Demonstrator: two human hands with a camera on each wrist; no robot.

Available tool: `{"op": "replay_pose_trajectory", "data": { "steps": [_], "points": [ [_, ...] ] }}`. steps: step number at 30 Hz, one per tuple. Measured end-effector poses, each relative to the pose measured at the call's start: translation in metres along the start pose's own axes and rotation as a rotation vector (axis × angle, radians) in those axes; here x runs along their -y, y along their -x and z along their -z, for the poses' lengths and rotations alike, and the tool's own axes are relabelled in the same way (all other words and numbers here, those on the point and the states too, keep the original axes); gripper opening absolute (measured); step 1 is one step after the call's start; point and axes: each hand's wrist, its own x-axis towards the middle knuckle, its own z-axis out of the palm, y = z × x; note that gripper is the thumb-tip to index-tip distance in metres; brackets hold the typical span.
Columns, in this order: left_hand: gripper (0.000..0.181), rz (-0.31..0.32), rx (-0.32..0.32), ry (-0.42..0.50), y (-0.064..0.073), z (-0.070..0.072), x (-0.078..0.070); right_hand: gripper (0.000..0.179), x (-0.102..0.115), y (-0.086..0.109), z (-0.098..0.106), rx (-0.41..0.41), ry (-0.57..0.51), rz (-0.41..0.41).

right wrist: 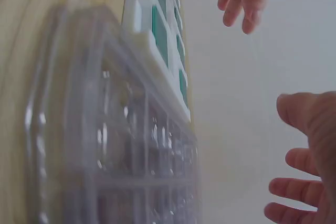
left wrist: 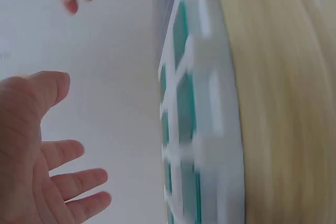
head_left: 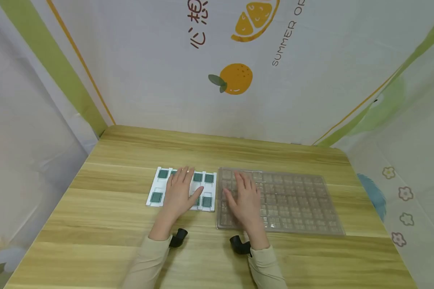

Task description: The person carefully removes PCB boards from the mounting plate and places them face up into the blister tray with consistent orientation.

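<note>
My left hand [head_left: 179, 194] hovers above a white tray [head_left: 181, 185] that holds several green square chips [head_left: 156, 197]. Its fingers are spread and relaxed, with nothing in them, and they hide part of the tray. To the right, my right hand [head_left: 246, 200] is held over the left part of a clear plastic tray [head_left: 296, 202] divided into many small compartments. That hand is empty too, its thumb apart from the fingers. Both wrist views show a gap between the hands and the trays. In the right wrist view the clear tray [right wrist: 144, 182] lies beside the white one [right wrist: 157, 40].
Both trays lie flat on a wood-grain table [head_left: 94, 224], nearly side by side. A white curtain [head_left: 159, 92] with fruit prints hangs behind the table's back edge, and more cloth hangs at both sides. Black curved pieces [head_left: 240, 245] are at the wrists.
</note>
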Motion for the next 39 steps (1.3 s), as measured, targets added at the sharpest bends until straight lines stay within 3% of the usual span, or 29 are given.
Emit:
{"op": "replay_pose_trajectory", "data": {
  "steps": [4,9,16,22,29,39],
  "points": [
    [0.055,0.018,-0.043,0.07,0.004,0.011,0.016,0.054,0.002,0.001,-0.006,-0.078,-0.082,0.067],
    [0.044,0.062,-0.106,0.142,0.009,0.02,0.039,0.048,0.006,0.002,-0.012,-0.086,-0.132,0.098],
    [0.039,0.219,-0.105,0.253,0.016,0.031,0.064,0.043,0.01,0.002,-0.017,-0.048,-0.178,0.091],
    [0.036,0.3,-0.147,0.302,0.021,0.034,0.081,0.035,0.016,0.002,-0.019,0.028,-0.223,0.077],
    [0.03,0.375,-0.191,0.428,0.023,0.033,0.094,0.032,0.019,0.002,-0.023,0.136,-0.24,0.07],
    [0.027,0.533,-0.199,0.527,0.021,0.027,0.103,0.032,0.022,0.004,-0.029,0.25,-0.157,0.092]
  ]
}}
